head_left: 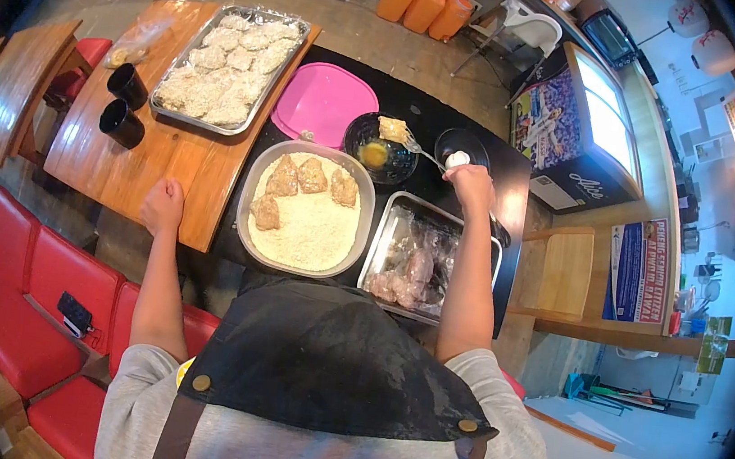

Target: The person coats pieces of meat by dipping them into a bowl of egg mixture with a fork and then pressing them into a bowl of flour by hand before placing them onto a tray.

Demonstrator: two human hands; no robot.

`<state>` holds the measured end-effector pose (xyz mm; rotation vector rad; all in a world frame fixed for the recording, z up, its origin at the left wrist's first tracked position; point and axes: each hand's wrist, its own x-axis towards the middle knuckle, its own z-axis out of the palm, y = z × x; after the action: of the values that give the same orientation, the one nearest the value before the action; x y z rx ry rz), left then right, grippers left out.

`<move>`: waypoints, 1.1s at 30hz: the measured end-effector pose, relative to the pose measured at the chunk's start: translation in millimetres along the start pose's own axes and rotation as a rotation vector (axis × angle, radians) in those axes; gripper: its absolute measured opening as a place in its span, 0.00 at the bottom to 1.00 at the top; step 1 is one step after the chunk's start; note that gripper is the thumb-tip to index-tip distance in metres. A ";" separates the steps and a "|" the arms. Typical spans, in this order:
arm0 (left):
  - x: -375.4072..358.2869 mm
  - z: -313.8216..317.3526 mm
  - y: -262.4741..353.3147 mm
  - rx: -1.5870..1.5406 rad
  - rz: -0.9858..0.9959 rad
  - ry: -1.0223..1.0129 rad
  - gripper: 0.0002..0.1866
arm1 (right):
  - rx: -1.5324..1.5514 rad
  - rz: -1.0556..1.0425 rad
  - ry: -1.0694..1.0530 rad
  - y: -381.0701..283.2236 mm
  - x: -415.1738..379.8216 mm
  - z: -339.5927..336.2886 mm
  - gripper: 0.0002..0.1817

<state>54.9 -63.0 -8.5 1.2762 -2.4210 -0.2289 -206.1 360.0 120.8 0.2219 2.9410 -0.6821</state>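
Note:
My right hand [470, 185] is closed around a metal fork [426, 152], with a white rounded thing showing at its fingers. At the fork's tip a yellowish, egg-wet piece of meat [391, 130] is held over a black bowl [402, 168] with beaten egg in it. My left hand [162, 205] is a fist at the wooden table's edge, nothing showing in it. Between my arms, a square tub [245, 206] contains pale crumbs and several meat pieces [311, 175]. Below my right forearm lies a metal tray [375, 247] with raw meat [418, 272].
On the wooden table [85, 163] stand a large metal tray [241, 130] of crumb-coated pieces and two black cups [122, 124]. A pink lid [327, 103] lies behind the tub, and a dark dish [468, 141] sits beyond my right hand. Red bench seats [72, 273] line the left.

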 end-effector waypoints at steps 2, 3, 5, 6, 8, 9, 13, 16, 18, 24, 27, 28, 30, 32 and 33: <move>-0.4 -2.2 1.6 -0.007 -0.003 -0.001 0.17 | -0.004 0.002 0.004 -0.4 0.5 0.0 0.10; -0.7 -3.8 2.9 -0.014 -0.005 -0.002 0.17 | 0.007 0.006 0.000 -0.6 0.7 -0.4 0.10; -0.8 -5.4 4.2 -0.015 -0.007 -0.002 0.17 | 0.018 0.010 -0.005 -3.8 -0.7 -2.7 0.09; -0.7 -5.7 4.1 -0.016 -0.007 -0.004 0.17 | 0.020 0.026 -0.018 -7.3 -2.8 -5.5 0.10; -0.3 -4.3 2.6 -0.018 0.003 0.000 0.17 | 0.022 0.044 -0.034 -9.0 -3.9 -5.5 0.10; -0.1 -4.0 2.2 -0.023 0.012 0.004 0.17 | 0.010 0.037 -0.026 -8.1 -2.7 -4.6 0.10; 0.1 -2.9 1.3 -0.013 -0.007 -0.008 0.17 | -0.034 0.044 0.000 -1.6 6.5 2.4 0.11; 0.6 3.3 -4.0 -0.025 0.026 0.019 0.17 | -0.035 0.010 0.018 0.1 3.4 0.7 0.11; 2.0 5.3 -5.4 -0.039 0.018 0.004 0.17 | -0.024 -0.015 0.023 4.6 2.6 0.0 0.11; 2.0 8.1 -6.9 -0.004 0.030 0.035 0.17 | -0.050 -0.088 -0.034 10.3 -20.7 -6.3 0.12; 1.0 5.1 -4.6 -0.017 0.010 0.013 0.17 | -0.021 -0.277 -0.198 5.6 -36.1 -0.5 0.12; 1.2 5.6 -4.6 -0.015 0.007 0.011 0.17 | -0.107 -0.312 -0.218 1.1 -42.7 1.3 0.11; 1.0 6.2 -5.0 -0.022 0.012 0.019 0.17 | -0.168 -0.415 -0.262 -11.8 -51.6 10.6 0.11; 0.4 3.8 -2.9 -0.007 0.015 0.020 0.17 | -0.187 -0.511 -0.306 -29.8 -60.4 18.7 0.11; 0.9 3.0 -3.5 0.003 0.025 0.023 0.16 | -0.230 -0.572 -0.326 -39.4 -64.8 23.3 0.10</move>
<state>55.8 -65.9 -12.1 1.2420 -2.4176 -0.2020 -147.2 307.1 126.2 -0.7032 2.7185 -0.3721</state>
